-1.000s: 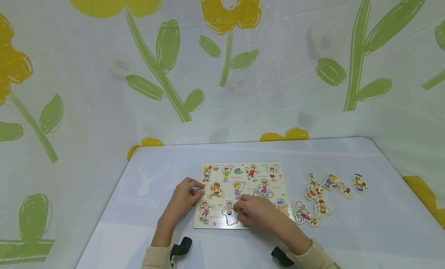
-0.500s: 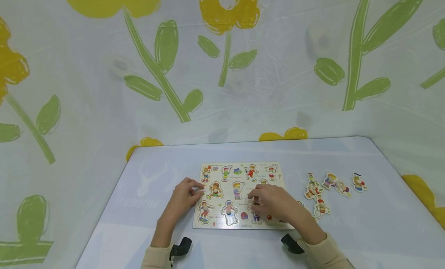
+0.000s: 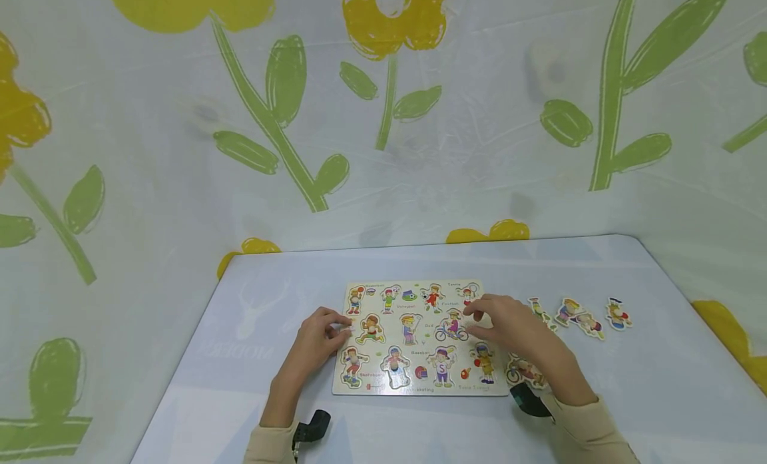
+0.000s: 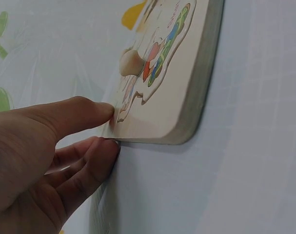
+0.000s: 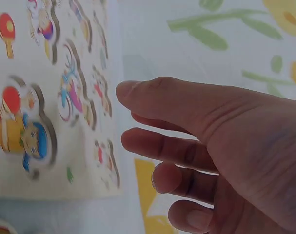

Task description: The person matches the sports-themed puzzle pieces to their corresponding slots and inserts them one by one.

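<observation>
A pale wooden puzzle board [image 3: 383, 387] printed with sports figures lies on the table in the head view. My left hand [image 3: 317, 337] pinches its left edge; in the left wrist view the thumb [image 4: 96, 113] touches the top while other fingers meet the side. A round knob [image 4: 131, 62] stands up near there. My right hand [image 3: 509, 324] hovers over the board's right side, fingers loosely bent, with nothing between them. In the lower row, an ice-skating figure [image 3: 395, 365] fills an outlined shape. The bicycle figure [image 3: 452, 327] lies just left of the right fingertips.
Several loose puzzle pieces lie right of the board, among them a blue-capped one [image 3: 618, 314] and a pair close together [image 3: 578, 317]. A bicycle piece [image 3: 527, 369] is partly hidden by the right forearm. Behind the table hangs a flower-printed cloth [image 3: 467, 178].
My right hand has left the ice-skating figure, passing right and slightly away across the board to its right edge. The left hand has stayed at the left edge.
</observation>
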The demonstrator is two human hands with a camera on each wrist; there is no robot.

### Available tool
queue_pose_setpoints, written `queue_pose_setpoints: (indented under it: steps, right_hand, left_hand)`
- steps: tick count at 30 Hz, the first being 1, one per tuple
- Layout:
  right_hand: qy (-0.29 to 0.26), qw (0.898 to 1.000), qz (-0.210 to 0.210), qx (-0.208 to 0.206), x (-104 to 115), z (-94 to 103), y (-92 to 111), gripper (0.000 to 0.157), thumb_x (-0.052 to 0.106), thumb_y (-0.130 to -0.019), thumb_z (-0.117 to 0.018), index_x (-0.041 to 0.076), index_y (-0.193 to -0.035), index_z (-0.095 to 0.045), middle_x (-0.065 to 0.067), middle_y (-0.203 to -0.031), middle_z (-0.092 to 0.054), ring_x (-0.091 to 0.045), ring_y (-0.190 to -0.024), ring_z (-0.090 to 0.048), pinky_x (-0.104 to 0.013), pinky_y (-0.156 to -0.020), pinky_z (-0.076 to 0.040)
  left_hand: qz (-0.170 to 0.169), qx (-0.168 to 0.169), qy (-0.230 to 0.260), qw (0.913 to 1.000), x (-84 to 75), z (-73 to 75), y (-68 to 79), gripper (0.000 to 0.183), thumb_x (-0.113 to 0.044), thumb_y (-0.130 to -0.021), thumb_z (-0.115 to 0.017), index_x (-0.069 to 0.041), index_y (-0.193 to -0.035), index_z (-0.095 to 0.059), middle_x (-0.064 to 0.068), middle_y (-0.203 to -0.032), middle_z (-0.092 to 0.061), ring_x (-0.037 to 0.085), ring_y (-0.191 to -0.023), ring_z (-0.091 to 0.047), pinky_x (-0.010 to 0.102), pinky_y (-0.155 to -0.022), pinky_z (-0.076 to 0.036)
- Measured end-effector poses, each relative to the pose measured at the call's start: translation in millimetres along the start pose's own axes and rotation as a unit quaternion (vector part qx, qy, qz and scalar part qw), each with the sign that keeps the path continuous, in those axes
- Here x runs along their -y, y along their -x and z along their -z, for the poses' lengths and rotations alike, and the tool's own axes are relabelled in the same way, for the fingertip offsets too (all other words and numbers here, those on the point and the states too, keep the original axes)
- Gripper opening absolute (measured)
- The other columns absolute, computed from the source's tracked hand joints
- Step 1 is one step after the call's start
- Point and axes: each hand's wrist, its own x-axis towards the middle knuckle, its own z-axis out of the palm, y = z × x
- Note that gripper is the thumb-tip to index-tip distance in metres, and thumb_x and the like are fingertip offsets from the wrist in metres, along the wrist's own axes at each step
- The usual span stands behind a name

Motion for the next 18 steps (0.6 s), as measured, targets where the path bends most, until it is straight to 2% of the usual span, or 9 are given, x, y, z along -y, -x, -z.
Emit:
queue_pose_setpoints:
  steps: [8,14,18]
  right_hand:
    - [-0.015,0.999,-0.039,-0.013,-28.4,17.9,6.3,0.030,0.025,-0.085,-0.076,0.013,-0.112,-0.071,0.002,-0.093,-0.067,-0.013,-0.076,-0.054,-0.029,-0.067,-0.046]
    - [-0.030,0.996,-0.075,-0.023,-49.4,25.4,11.8,0.032,0.023,-0.087,-0.074,0.009,-0.115,-0.070,-0.003,-0.098,-0.069,-0.017,-0.079,-0.056,-0.031,-0.068,-0.049]
    - [-0.030,0.995,-0.084,-0.039,-62.5,28.8,16.7,0.033,0.022,-0.086,-0.075,0.007,-0.115,-0.070,-0.007,-0.098,-0.070,-0.019,-0.080,-0.058,-0.033,-0.068,-0.049]
  left_hand:
    - [-0.002,-0.001,0.001,1.0000,-0.1,0.3,-0.8,0.016,-0.015,-0.084,-0.076,-0.013,-0.100,-0.075,0.004,-0.103,-0.061,0.010,-0.074,-0.052,0.019,-0.057,-0.045]
    - [-0.001,-0.001,0.003,1.0000,-0.3,0.1,-1.0,0.016,-0.015,-0.084,-0.076,-0.013,-0.100,-0.075,0.004,-0.103,-0.061,0.010,-0.074,-0.053,0.019,-0.057,-0.045]
    - [0.001,0.000,0.003,1.0000,0.1,-0.2,-0.4,0.016,-0.015,-0.084,-0.076,-0.012,-0.099,-0.075,0.005,-0.103,-0.061,0.011,-0.074,-0.053,0.019,-0.056,-0.045]
